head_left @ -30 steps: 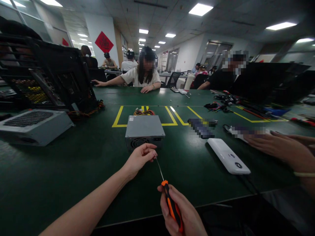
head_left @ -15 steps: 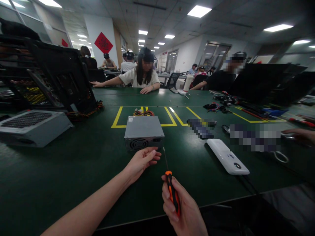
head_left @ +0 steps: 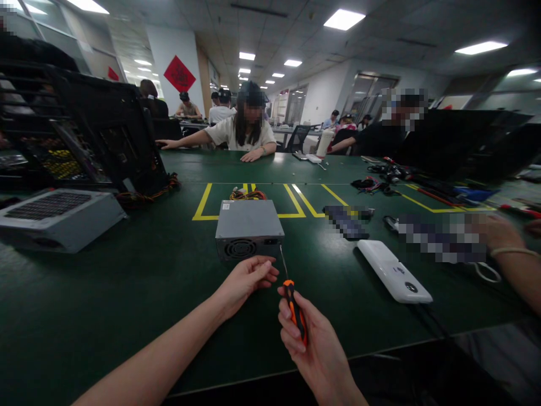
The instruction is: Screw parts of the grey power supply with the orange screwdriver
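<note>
A grey computer power supply (head_left: 250, 219) sits on the green tabletop in front of me, its fan grille and power socket facing me. Bundled coloured cables (head_left: 248, 194) show behind it. My right hand (head_left: 315, 338) is wrapped round the orange and black handle of a screwdriver (head_left: 295, 310). Its thin shaft points up and away, with the tip by the lower right corner of the power supply's near face; contact cannot be made out. Just before that face is my left hand (head_left: 247, 283), fingers loosely bent and apart, with nothing visible in them.
A second power supply (head_left: 63, 220) and a black computer case (head_left: 105, 124) stand at left. To the right lie a white device (head_left: 395, 270), a blurred-out phone-like object (head_left: 345, 221) and cables (head_left: 372, 185). A co-worker's hand (head_left: 502, 231) reaches in; another person (head_left: 249, 127) sits opposite.
My right hand has moved the screwdriver forward and up, bringing its tip to the power supply's near face. My left hand stays nearly still. A co-worker's hand has come further in from the right.
</note>
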Demonstrator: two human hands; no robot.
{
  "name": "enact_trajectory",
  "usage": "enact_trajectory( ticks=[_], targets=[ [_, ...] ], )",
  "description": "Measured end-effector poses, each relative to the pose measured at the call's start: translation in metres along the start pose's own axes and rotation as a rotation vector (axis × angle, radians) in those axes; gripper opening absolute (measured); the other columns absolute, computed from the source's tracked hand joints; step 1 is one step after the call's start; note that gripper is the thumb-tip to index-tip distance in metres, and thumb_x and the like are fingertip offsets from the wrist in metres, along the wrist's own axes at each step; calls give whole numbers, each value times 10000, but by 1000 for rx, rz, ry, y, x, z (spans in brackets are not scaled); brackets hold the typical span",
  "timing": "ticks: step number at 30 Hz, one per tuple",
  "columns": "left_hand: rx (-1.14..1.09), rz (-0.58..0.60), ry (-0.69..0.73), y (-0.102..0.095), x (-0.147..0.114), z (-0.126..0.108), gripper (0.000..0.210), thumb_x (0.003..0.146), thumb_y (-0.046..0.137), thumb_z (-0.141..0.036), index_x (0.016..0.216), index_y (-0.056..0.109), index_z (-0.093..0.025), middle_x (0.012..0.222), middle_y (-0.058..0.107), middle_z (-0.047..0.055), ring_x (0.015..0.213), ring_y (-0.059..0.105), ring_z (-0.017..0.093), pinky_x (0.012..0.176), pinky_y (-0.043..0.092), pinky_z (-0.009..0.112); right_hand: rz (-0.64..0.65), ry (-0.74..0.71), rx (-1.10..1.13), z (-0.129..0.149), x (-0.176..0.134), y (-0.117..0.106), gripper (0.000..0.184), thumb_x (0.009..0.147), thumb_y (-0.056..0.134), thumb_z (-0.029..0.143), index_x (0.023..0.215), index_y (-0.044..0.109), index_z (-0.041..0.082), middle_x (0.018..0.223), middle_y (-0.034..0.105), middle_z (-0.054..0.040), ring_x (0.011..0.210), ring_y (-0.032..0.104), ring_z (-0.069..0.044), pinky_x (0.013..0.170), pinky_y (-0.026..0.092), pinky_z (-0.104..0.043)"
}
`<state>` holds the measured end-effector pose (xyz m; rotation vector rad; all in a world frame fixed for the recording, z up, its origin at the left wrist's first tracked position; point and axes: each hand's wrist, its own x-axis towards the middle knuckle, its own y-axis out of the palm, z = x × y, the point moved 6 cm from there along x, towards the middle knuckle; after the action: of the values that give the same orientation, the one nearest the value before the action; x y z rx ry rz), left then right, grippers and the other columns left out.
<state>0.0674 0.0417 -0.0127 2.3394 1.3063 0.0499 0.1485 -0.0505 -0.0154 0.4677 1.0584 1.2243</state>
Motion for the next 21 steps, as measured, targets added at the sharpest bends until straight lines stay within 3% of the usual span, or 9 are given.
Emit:
enact_trajectory(
  ticks=[10, 14, 17, 21],
  targets=[
    [19, 8, 1, 1, -2, -1, 345, 756, 618, -335, 1014, 554, -115, 864, 604, 72, 743, 571, 121, 674, 407, 236, -16, 9, 8, 2, 11, 5, 172, 758, 514, 225, 827, 594, 90, 542, 503, 11, 346, 321, -21, 292, 198, -123],
    [31, 21, 6, 1, -2, -1, 342, 771, 596, -346, 1025, 547, -121, 885, 605, 79, 779, 584, 136, 677, 405, 235, -43, 5, 8, 3, 8, 3, 171, 734, 546, 203, 850, 605, 92, 619, 536, -14, 419, 396, -36, 336, 274, -133],
    [43, 22, 17, 1, -2, -1, 339, 764, 601, -346, 1016, 553, -125, 883, 602, 75, 789, 573, 133, 687, 408, 235, -79, -64, -69, 7, 4, -2, 220, 701, 615, 221, 886, 603, 103, 673, 552, -22, 502, 460, -55, 377, 322, -135],
    [141, -3, 54, 0, -3, -3, 299, 780, 570, -315, 1010, 546, -126, 857, 594, 61, 761, 553, 124, 672, 418, 236, -126, -245, -310, 23, 0, -10, 366, 645, 701, 272, 966, 561, 166, 698, 553, 1, 569, 487, -77, 350, 289, -116]
  ],
)
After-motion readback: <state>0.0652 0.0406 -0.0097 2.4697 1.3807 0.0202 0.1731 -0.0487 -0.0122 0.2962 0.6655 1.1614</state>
